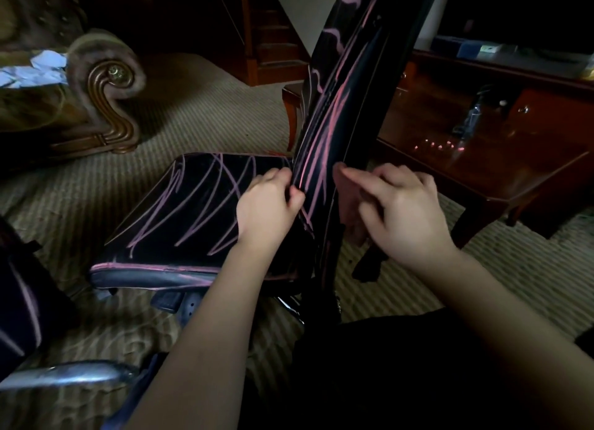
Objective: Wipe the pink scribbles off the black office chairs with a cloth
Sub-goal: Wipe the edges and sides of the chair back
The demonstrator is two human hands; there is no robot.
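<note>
While left grip pinches scribbled backrest | right grip holds cloth

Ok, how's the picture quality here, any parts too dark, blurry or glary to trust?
Head view: dim overall, corners nearly black; the pink scribbles on the chair backrest read clearly; the sofa arm is smeared by blur; the glossy wooden table shows glare with small red reflections; wide-angle bending at the edges.

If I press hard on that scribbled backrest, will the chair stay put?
Probably not: the backrest is tall and thin, so it likely flexes. The seat has a mechanism underneath, so it may swivel. The left hand pinching the backrest's edge should help.
</note>
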